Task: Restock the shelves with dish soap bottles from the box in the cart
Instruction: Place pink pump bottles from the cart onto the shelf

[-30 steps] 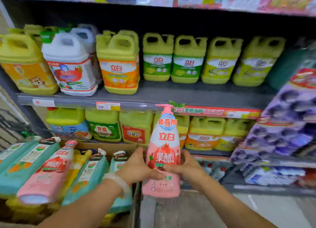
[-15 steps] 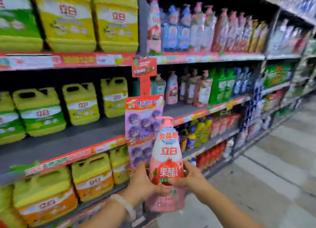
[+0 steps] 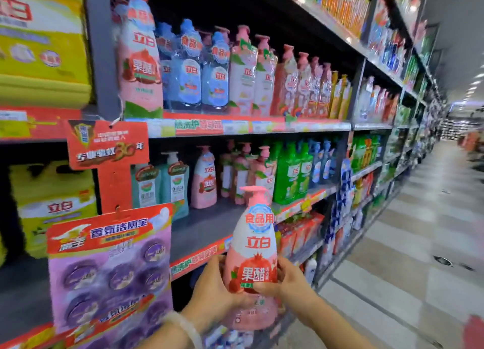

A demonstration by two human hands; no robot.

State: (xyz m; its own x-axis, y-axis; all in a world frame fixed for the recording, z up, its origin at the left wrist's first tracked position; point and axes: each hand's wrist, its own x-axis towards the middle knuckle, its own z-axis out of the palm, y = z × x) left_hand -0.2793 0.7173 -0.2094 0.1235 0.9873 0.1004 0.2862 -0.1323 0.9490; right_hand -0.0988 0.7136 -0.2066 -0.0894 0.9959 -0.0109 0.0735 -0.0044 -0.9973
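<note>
I hold a pink pump dish soap bottle (image 3: pixel 255 246) upright in front of the shelves, its red pomegranate label facing me. My left hand (image 3: pixel 214 288) grips its left side and my right hand (image 3: pixel 285 283) grips its right side, low on the body. Behind it, the middle shelf (image 3: pixel 209 230) has a matching pink bottle (image 3: pixel 203 178) among teal, pink and green bottles, with bare grey board in front. The upper shelf (image 3: pixel 235 126) carries a row of pink and blue bottles. The cart and box are out of view.
A purple hanging pack of toilet fresheners (image 3: pixel 110 270) and a red hanging sign (image 3: pixel 107 144) jut out at the left of the bottle. Yellow jugs (image 3: pixel 52 204) fill the left bay. The tiled aisle (image 3: pixel 408 230) runs away at the right.
My view has swung right from the cart and yellow jugs to the pump-bottle bay. The pink bottle stays held in both hands and now stands nearer the middle shelf.
</note>
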